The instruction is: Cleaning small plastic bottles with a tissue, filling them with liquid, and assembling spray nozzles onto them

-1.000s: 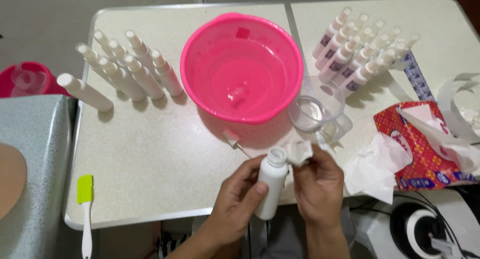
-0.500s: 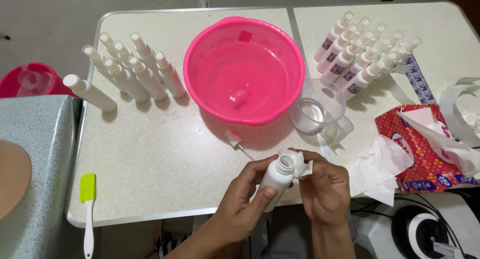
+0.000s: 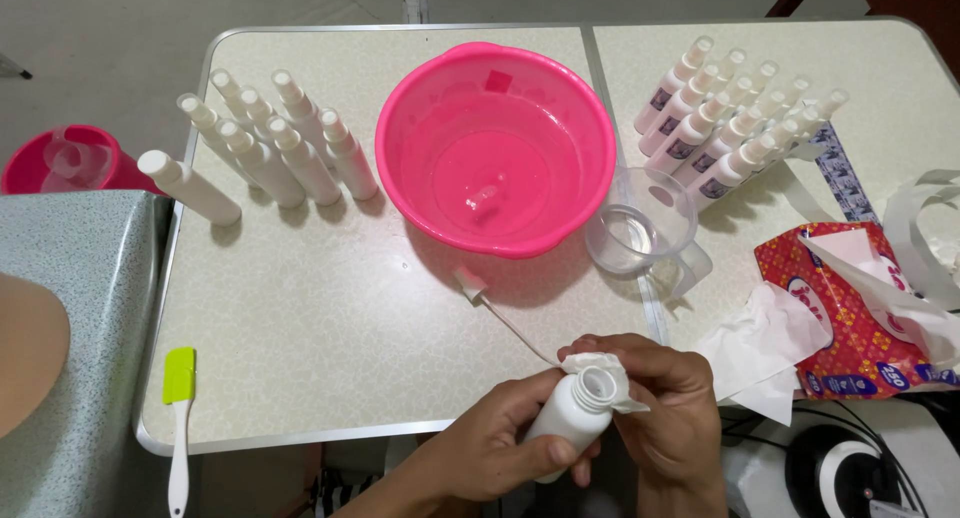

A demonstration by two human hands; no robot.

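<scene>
At the near edge of the surface (image 3: pixel 330 328), the left hand (image 3: pixel 490 448) grasps the white bottle (image 3: pixel 565 423) by its body, its open neck tilted up to the far right, where the right hand's (image 3: pixel 670 418) fingers (image 3: pixel 640 373) pinch a tissue piece (image 3: pixel 600 363) around the rim.

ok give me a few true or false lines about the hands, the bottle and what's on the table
1. The left hand holds a white bottle with its cap off. True.
2. The right hand presses a piece of tissue at the bottle's open neck. True.
3. The pink basin is turned upside down. False: it sits upright, open side up.
4. The clear measuring cup stands left of the basin. False: it stands to its right.
5. A green spatula lies near the table's front left corner. True.
</scene>
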